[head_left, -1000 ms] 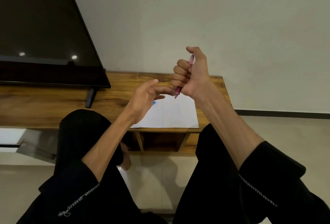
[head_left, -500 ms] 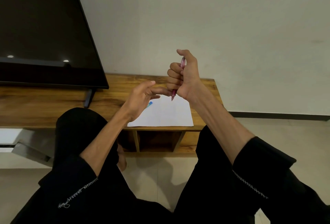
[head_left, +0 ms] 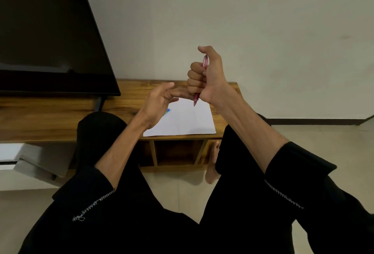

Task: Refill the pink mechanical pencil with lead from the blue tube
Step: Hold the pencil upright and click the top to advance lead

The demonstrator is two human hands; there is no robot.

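Observation:
My right hand (head_left: 204,77) is closed in a fist around the pink mechanical pencil (head_left: 196,101), held upright with its tip pointing down and my thumb on its top end (head_left: 205,60). My left hand (head_left: 159,104) hovers just left of the fist, fingers curled loosely, index finger stretched toward the pencil's lower part; I cannot tell whether it pinches a lead. A small bit of the blue tube (head_left: 167,111) shows on the white paper (head_left: 186,120), mostly hidden behind my left hand.
The paper lies on a low wooden table (head_left: 60,116) with open shelves below. A large dark TV (head_left: 46,37) stands on the table at left. My knees in black trousers flank the table; a bare foot (head_left: 212,162) rests on the tiled floor.
Both hands keep their pose; the right thumb stays on the pencil's top. The view has shifted slightly, so the hands sit a little lower and more central over the paper.

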